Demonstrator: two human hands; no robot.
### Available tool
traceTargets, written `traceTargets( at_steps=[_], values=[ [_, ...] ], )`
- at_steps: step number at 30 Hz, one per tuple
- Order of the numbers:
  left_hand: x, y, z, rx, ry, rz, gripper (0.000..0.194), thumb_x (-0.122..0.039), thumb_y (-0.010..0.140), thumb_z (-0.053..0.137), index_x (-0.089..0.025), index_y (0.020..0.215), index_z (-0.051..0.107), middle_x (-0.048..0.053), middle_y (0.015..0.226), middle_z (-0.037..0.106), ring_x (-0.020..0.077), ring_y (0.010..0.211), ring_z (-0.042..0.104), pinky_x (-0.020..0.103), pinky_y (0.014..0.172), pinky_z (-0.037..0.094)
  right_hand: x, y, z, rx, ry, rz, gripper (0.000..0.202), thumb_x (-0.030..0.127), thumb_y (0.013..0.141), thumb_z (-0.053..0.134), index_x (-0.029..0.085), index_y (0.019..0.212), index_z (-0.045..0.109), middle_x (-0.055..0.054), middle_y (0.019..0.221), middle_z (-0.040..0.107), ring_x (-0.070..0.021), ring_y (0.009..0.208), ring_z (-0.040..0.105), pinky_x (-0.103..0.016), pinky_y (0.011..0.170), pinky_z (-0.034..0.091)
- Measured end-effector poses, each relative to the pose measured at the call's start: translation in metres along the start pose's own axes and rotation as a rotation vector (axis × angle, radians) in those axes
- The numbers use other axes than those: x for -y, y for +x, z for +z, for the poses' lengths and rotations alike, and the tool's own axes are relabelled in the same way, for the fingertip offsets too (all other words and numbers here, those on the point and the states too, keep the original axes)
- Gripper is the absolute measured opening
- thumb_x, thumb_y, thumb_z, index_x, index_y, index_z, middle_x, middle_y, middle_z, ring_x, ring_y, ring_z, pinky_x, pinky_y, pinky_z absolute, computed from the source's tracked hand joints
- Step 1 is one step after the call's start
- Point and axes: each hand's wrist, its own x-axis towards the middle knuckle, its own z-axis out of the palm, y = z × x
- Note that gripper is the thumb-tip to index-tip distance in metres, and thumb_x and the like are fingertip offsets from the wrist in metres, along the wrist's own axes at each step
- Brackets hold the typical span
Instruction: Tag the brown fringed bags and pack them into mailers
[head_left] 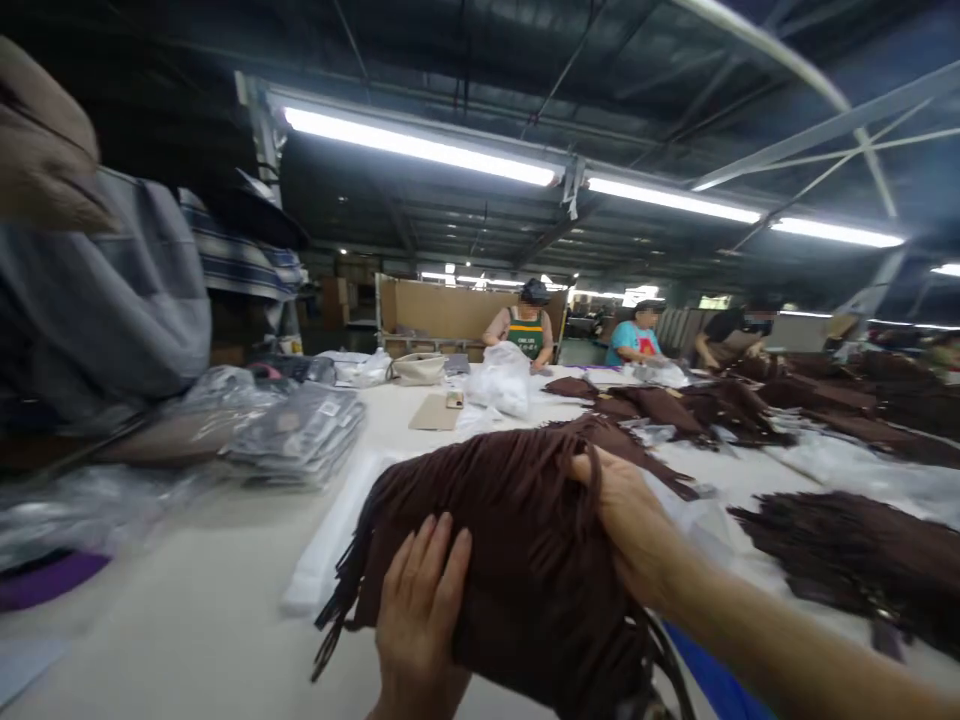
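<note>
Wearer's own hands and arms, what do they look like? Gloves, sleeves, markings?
Left hand and right hand are both ungloved. Right forearm is bare, with no sleeve, watch or cable visible. No rings or markings stand out. Left forearm is out of frame.

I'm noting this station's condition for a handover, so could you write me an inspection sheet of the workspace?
Surface: pale table, partly covered.
Job's things: fringed brown piece, in both hands.
Clutter: plastic-wrapped grey stack at left; crumpled white plastic beyond; more brown pieces at right.
Hands: left hand flat against the piece, fingers extended; right hand grips its fringe.
Cables: nothing seen on the table.
Surroundings: at least three people beyond; lit tube lights overhead.
</note>
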Motion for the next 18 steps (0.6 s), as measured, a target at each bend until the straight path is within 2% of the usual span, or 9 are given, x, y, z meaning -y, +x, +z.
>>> traceTargets(
  at_steps=[2, 3, 6, 8, 9, 11, 13, 16, 18],
  values=[
    [0.02, -0.011, -0.031, 0.168, -0.111, -0.083, 0.051, -0.005, 0.081, 0.04, -0.02, 0.129, 0.049, 0.008, 0.125, 0.058, 0.0214, 0.114, 0.055, 0.035, 0.098, 0.043, -0.031, -0.001, -0.003, 0.055, -0.01, 0.132, 0.022, 0.03, 0.06, 0.071, 0.018, 0.075, 0.061, 0.002, 0.061, 0.064, -0.0123, 0.056, 0.059, -0.021, 0.053, 0.046],
    [0.029, -0.013, -0.045, 0.279, -0.193, -0.196, 0.048, -0.007, 0.079, 0.043, -0.022, 0.123, 0.055, 0.006, 0.119, 0.063, 0.0199, 0.107, 0.059, 0.031, 0.093, 0.047, -0.044, 0.002, -0.008, 0.105, -0.052, 0.182, 0.02, 0.032, 0.063, 0.069, 0.017, 0.074, 0.06, 0.001, 0.062, 0.064, -0.0115, 0.056, 0.059, -0.021, 0.052, 0.045],
    [0.048, -0.003, -0.079, 0.664, -0.529, -0.79, 0.029, -0.014, 0.073, 0.054, -0.019, 0.097, 0.069, 0.001, 0.093, 0.072, 0.0216, 0.088, 0.067, 0.028, 0.078, 0.053, -0.077, 0.014, -0.027, 0.194, -0.179, 0.347, 0.026, 0.04, 0.074, 0.061, 0.015, 0.072, 0.059, -0.001, 0.063, 0.062, -0.0104, 0.054, 0.058, -0.021, 0.051, 0.045],
    [0.054, 0.008, -0.094, 0.785, -0.748, -1.276, 0.021, -0.017, 0.069, 0.06, -0.013, 0.087, 0.07, 0.003, 0.077, 0.072, 0.0243, 0.076, 0.068, 0.033, 0.074, 0.054, -0.091, 0.018, -0.038, 0.181, -0.229, 0.374, 0.03, 0.044, 0.078, 0.057, 0.015, 0.078, 0.059, -0.002, 0.07, 0.063, -0.0114, 0.057, 0.06, -0.023, 0.053, 0.047],
    [0.054, 0.012, -0.1, 0.778, -0.863, -1.514, 0.021, -0.018, 0.068, 0.063, -0.01, 0.086, 0.069, 0.005, 0.073, 0.072, 0.0251, 0.073, 0.068, 0.035, 0.076, 0.054, -0.095, 0.018, -0.043, 0.168, -0.268, 0.343, 0.03, 0.045, 0.079, 0.056, 0.015, 0.082, 0.059, -0.003, 0.074, 0.064, -0.0123, 0.06, 0.061, -0.024, 0.056, 0.049],
    [0.052, 0.01, -0.108, 0.649, -1.113, -1.941, 0.025, -0.02, 0.069, 0.064, -0.004, 0.088, 0.067, 0.012, 0.077, 0.072, 0.0274, 0.078, 0.068, 0.039, 0.083, 0.052, -0.099, 0.011, -0.051, 0.156, -0.393, 0.2, 0.031, 0.045, 0.078, 0.056, 0.017, 0.088, 0.058, -0.004, 0.079, 0.065, -0.0153, 0.067, 0.064, -0.027, 0.063, 0.052],
    [0.043, -0.005, -0.109, 0.439, -1.333, -2.188, 0.031, -0.025, 0.074, 0.062, 0.0, 0.091, 0.066, 0.018, 0.084, 0.071, 0.0298, 0.09, 0.066, 0.041, 0.09, 0.048, -0.101, -0.003, -0.058, 0.133, -0.581, -0.013, 0.03, 0.046, 0.08, 0.052, 0.019, 0.092, 0.058, -0.005, 0.08, 0.066, -0.0188, 0.072, 0.066, -0.03, 0.065, 0.054],
    [0.021, -0.046, -0.099, 0.123, -1.37, -2.197, 0.037, -0.035, 0.081, 0.058, -0.003, 0.096, 0.065, 0.017, 0.091, 0.07, 0.0312, 0.099, 0.063, 0.044, 0.092, 0.047, -0.111, -0.033, -0.061, 0.207, -0.919, -0.453, 0.024, 0.038, 0.086, 0.046, 0.024, 0.101, 0.057, -0.005, 0.093, 0.07, -0.0193, 0.084, 0.067, -0.028, 0.069, 0.056],
    [0.003, -0.075, -0.087, 0.133, -1.308, -2.083, 0.04, -0.043, 0.084, 0.054, -0.008, 0.1, 0.063, 0.015, 0.1, 0.068, 0.0317, 0.103, 0.061, 0.048, 0.091, 0.047, -0.131, -0.053, -0.057, 0.38, -1.147, -0.823, 0.025, 0.029, 0.088, 0.044, 0.026, 0.11, 0.055, -0.003, 0.101, 0.07, -0.0171, 0.091, 0.066, -0.024, 0.075, 0.055]
  ],
)
